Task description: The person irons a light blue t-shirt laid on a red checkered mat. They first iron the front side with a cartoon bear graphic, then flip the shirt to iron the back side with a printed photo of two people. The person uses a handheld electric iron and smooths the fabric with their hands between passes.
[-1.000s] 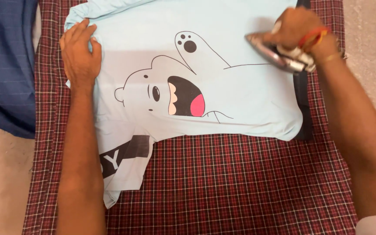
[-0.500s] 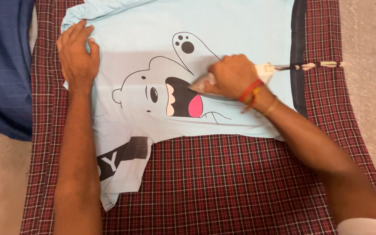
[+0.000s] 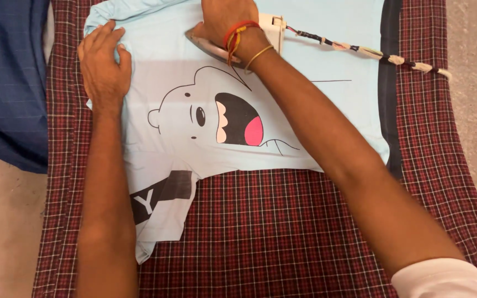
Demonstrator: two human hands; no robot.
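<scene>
Head view, looking down: my right hand [image 3: 224, 22] is wrapped around the handle of the iron [image 3: 216, 47], fingers closed tight on it, at the far edge of the pale blue T-shirt [image 3: 316, 55]. The iron's metal sole sits flat on the shirt, just beyond the cartoon bear print [image 3: 216, 116]. Its braided cord [image 3: 371, 52] trails off to the right, across the shirt's dark band and onto the checked cloth [image 3: 282, 232] covering the desk. My left hand [image 3: 103, 66] lies flat, fingers spread open and holding nothing, pressing the shirt's far left corner down just beside the iron. The shirt is spread over the far half of the cloth, one sleeve with a dark stripe hanging toward the near left. A dark blue garment [image 3: 6, 83] lies off to the left.
</scene>
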